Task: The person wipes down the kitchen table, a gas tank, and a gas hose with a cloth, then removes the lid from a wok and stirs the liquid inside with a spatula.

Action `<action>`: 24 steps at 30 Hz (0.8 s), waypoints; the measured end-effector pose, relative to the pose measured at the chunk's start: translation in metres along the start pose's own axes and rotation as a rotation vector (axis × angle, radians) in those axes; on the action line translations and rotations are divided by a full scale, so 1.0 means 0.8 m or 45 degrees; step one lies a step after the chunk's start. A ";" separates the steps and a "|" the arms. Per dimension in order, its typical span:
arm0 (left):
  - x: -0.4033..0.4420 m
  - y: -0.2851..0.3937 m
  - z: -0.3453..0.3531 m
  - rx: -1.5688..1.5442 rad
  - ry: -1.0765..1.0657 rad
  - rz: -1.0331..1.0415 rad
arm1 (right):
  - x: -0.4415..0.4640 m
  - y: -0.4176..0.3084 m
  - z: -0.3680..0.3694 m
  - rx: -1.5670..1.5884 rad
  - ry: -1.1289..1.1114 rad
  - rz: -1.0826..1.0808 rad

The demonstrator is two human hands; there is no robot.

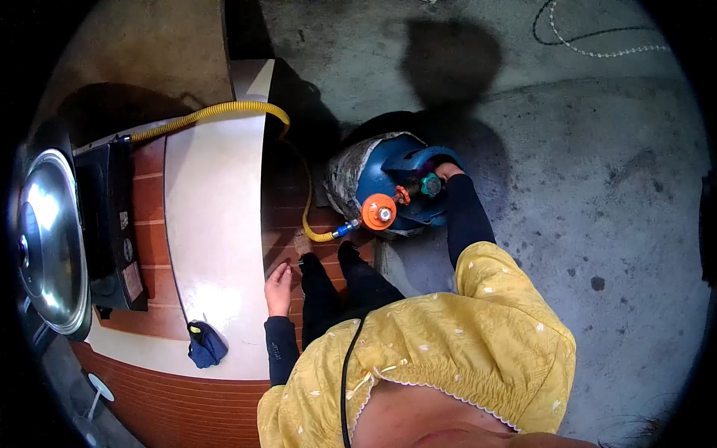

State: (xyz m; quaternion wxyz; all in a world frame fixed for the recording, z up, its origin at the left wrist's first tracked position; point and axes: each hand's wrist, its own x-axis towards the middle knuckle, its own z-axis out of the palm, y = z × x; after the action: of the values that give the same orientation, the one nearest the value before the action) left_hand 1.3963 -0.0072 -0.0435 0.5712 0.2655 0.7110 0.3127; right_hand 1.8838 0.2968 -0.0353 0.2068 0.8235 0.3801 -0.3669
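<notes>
A blue gas cylinder (373, 172) lies tilted, its lower part wrapped in a greyish, worn covering. My right hand (447, 172) grips the rim of its collar beside the green valve knob (430, 184); some fingers are hidden behind the rim. An orange regulator (379, 212) is attached at the valve through a small orange-red handwheel (402, 196). From the regulator's blue-and-silver fitting (346, 228), a yellow corrugated hose (216, 110) runs to a black stove (112, 224). My left hand (278, 288) hangs empty near the white counter edge, fingers loosely extended.
A shiny round metal lid (52, 243) is at the far left by the stove. A dark blue cloth (205, 345) rests on the white-edged counter (216, 246). A chain-like cord (597, 54) lies on the concrete floor (597, 209) at upper right.
</notes>
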 end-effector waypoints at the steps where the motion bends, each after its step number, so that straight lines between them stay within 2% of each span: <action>1: 0.000 -0.001 0.000 -0.040 0.019 -0.033 | 0.000 0.008 -0.001 0.127 -0.069 0.050; 4: -0.003 0.002 -0.002 -0.092 0.028 -0.034 | -0.001 0.033 0.007 0.288 -0.154 0.120; 7: -0.005 0.009 0.000 -0.060 0.012 0.034 | -0.022 0.060 0.020 0.202 -0.058 -0.023; 10: -0.008 0.044 0.005 0.017 0.003 0.055 | -0.063 0.034 0.027 -0.110 0.577 -0.369; 11: -0.009 0.054 0.006 0.055 -0.008 0.040 | -0.065 0.035 0.021 -0.194 0.446 -0.384; 16: -0.002 0.043 0.012 0.035 -0.025 0.039 | -0.067 0.044 0.025 -0.249 0.348 -0.430; 18: -0.002 0.045 0.014 0.015 -0.031 0.021 | 0.043 0.098 0.056 -0.431 0.117 -0.598; 20: -0.007 0.059 0.014 0.089 -0.028 0.019 | 0.212 0.184 0.118 -0.655 -0.100 -0.820; 23: -0.001 0.043 0.018 -0.014 -0.033 -0.026 | 0.124 0.140 0.094 -0.779 -0.217 -0.930; 24: -0.002 0.047 0.020 -0.017 -0.031 -0.029 | 0.086 0.120 0.079 -0.954 -0.203 -0.909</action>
State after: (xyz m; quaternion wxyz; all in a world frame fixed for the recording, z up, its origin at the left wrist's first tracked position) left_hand 1.4134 0.0187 -0.0166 0.5851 0.2574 0.7048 0.3077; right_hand 1.9604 0.2301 -0.1227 0.3774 0.4816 0.7255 -0.3151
